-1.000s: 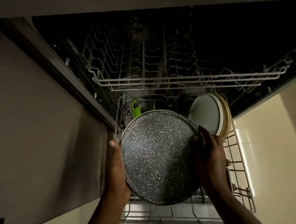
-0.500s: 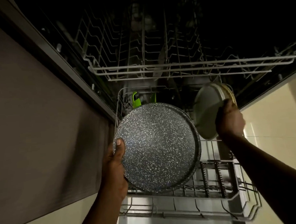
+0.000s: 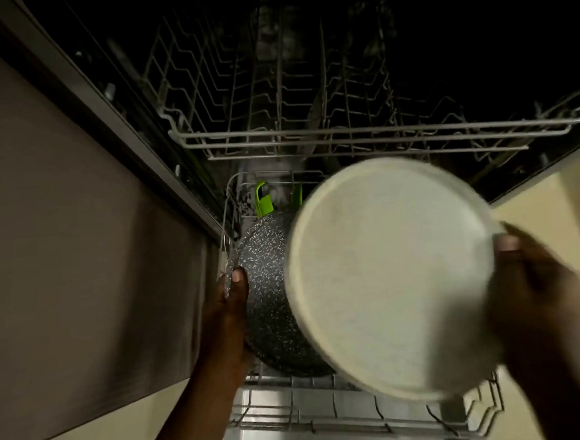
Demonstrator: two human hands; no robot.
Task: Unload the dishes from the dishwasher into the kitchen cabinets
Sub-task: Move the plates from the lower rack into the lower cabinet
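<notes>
The left hand (image 3: 231, 313) grips the 9 o'clock rim of a dark speckled round tray (image 3: 270, 307), thumb curled over the front face, fingers hidden behind it. The tray stands nearly upright above the lower dishwasher rack (image 3: 330, 419), its right part covered by a pale plate (image 3: 388, 278).

The right hand (image 3: 530, 292) holds that pale plate at its 3 o'clock edge, thumb on the near face at the rim. Plate and hand are blurred, so the fingers behind cannot be made out. The plate faces the camera, tilted slightly, overlapping the tray in front of it; whether the 2 touch cannot be told.

At 12 o'clock from the tray, a green plastic piece (image 3: 263, 201) stands in the back of the lower rack. Above it the upper rack (image 3: 344, 137) is pulled forward, its wire tines showing against the dark dishwasher interior. A brown cabinet front (image 3: 71, 252) fills the 9 o'clock side; a cream floor (image 3: 534, 199) shows at 3 o'clock.
</notes>
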